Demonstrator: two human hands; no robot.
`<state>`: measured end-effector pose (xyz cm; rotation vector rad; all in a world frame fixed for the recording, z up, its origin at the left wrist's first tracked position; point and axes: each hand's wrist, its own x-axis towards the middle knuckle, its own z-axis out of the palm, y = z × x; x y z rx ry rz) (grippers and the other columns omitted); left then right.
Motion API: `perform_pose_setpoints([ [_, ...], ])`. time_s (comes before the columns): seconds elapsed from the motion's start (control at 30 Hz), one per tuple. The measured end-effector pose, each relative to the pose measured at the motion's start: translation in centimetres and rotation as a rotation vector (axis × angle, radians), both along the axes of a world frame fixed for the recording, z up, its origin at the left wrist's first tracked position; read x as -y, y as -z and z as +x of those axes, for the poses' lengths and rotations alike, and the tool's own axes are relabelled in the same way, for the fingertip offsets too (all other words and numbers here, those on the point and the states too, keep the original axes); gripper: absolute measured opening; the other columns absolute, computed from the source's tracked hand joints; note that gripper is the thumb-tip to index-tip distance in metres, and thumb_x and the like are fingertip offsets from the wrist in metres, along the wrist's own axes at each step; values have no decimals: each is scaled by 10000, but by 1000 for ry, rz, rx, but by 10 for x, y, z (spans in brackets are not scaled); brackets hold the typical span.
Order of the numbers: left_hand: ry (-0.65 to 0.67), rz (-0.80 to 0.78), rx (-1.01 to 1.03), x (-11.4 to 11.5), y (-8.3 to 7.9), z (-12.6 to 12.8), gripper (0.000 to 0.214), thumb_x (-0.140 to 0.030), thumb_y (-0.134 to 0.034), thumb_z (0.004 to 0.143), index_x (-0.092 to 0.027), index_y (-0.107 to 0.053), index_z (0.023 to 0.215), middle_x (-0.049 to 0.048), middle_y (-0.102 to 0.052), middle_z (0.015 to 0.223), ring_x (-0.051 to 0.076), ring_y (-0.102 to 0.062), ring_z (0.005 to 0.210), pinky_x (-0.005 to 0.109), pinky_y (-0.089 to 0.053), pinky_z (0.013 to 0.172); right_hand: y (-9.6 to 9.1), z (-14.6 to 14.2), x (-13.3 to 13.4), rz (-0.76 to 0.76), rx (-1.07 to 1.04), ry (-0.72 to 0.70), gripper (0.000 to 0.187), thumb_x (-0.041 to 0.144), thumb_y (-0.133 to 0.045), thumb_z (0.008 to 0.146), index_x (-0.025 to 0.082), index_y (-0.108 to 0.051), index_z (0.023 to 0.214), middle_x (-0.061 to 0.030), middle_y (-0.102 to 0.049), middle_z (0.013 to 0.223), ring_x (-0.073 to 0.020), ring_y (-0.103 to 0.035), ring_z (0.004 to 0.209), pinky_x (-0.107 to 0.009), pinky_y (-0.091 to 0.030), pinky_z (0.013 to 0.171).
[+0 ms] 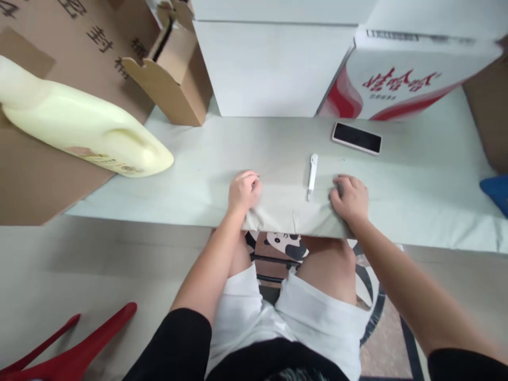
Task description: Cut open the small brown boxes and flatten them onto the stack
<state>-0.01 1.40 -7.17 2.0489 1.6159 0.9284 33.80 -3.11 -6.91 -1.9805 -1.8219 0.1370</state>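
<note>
A small white utility knife [312, 177] lies on the cloth-covered table between my two hands, its narrow metallic end toward me. To its left, my left hand [244, 191] rests on the cloth near the front edge, fingers curled in and nothing visible in them. My right hand [350, 199] lies to the right of the knife, fingers loosely bent, with a gap between thumb and forefinger; it holds nothing I can see. Neither hand touches the knife. Farther back on the right is a phone [356, 138] with a dark screen and pale rim.
White boxes [273, 69] line the table's back, one box [405, 79] bearing red print. At left are a pale yellow bottle [87, 124], an open cardboard carton [178, 79] and a large printed cardboard box [35, 180]. A blue object [498, 191] sits at the right edge.
</note>
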Motion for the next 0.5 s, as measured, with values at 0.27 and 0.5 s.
perform_pose_setpoints([
  [0.27,31,39,-1,7,-7,0,201,-128,-577,874,-210,-668,715,81,-792,967,247,-739,975,392,-620,942,-42,-47,-42,221,-55,-104,104,289,-506,837,283,-573,915,-177,-717,1089,-356,-643,1094,-611,-512,1025],
  [0.5,56,23,-16,8,-5,-1,169,-110,-589,868,-168,-726,787,105,-779,967,249,-743,1007,379,-603,955,-106,-254,-160,-30,-74,-648,286,174,-552,895,194,-690,1145,-82,-730,1241,-217,-724,1046,-426,-607,1034],
])
